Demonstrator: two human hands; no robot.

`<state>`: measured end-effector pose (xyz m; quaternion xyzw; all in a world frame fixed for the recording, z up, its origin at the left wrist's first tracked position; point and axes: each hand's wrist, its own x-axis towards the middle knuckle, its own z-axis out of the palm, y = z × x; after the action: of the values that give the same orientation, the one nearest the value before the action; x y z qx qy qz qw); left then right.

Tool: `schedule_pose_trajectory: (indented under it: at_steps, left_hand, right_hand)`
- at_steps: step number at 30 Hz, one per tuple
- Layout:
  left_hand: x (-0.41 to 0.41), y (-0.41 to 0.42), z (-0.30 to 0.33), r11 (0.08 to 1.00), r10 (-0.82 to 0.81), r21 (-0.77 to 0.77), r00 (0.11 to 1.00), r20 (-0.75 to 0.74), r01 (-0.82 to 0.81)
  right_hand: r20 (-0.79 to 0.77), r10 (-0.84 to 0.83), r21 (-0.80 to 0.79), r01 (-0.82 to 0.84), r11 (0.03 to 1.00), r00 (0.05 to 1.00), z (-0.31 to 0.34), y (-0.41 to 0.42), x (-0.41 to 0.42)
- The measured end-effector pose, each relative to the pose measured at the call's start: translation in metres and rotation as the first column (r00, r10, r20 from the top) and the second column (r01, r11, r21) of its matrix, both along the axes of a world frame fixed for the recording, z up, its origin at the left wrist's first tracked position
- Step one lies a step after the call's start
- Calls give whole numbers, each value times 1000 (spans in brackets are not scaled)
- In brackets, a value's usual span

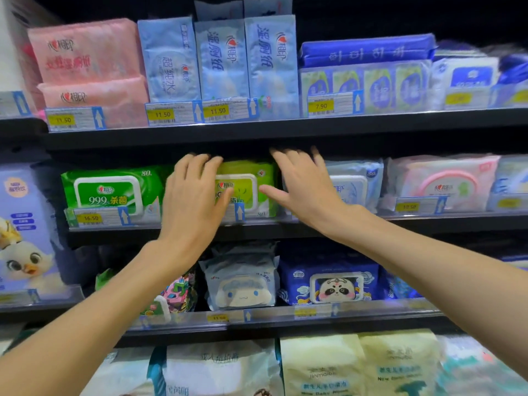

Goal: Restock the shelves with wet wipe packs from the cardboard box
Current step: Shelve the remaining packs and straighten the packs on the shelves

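shelving unit [285, 132] fills the view, 4 tiers showing, all packed with wipe and tissue packs facing out so labels read from the aisle. no cardboard box in view.

top tier: 2 stacked pink packs [85, 67] at the left end, 3 pale blue upright packs [220, 61] mid, blue multipack [365, 72] toward the right. price tags on the front edge read 11.50, 11.50, 11.50, 7.90.

second tier: green pack [111, 190] near the left end, printed "999" and "80", tag below it 16.50. just right of it sits the task's lime green wipe pack [245, 187], at the front edge of this tier, mid-shelf, with a rigid flip lid facing out. pale blue pack [354, 181] next, then pink-lid pack [443, 181], tag 10.50, blurry.

third tier: grey cartoon pack [243, 281], blue panda pack [331, 281]. bottom tier: cream packs [360, 367] with "new baby" partly legible.

left hand [194, 198] flat, fingers straight, resting over the left side of the lime green wipe pack. right hand [303, 184] also released, fingers spread, thumb near the pack's right side, fingers reaching over its top right corner toward the back. neither grasps; looks like both are pushing and squaring the pack into its slot, so this pack seems nearly placed.
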<state>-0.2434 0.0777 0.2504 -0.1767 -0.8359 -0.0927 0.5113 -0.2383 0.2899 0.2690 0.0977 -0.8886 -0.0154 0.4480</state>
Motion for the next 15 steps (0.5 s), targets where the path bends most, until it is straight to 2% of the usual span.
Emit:
schedule_pose_trajectory:
  at_steps: [4, 8, 11, 15]
  left_hand:
    - [17, 51, -9, 970, -200, -150, 979, -39, 192]
    - [10, 112, -4, 947, -263, -196, 965, -16, 255]
    - [-3, 142, 4, 954, -203, -223, 979, 13, 201]
    - [-17, 154, 10, 976, -27, -215, 999, 36, 34]
  right_hand:
    - [-38, 6, -18, -6, 1000, 999, -8, 50, 24]
    - [-41, -115, 50, 117, 992, 993, -6, 106, 36]
    - [18, -196, 96, 193, 976, 980, 4, 136, 34]
    - [163, -264, 121, 247, 961, 951, 9, 150, 30]
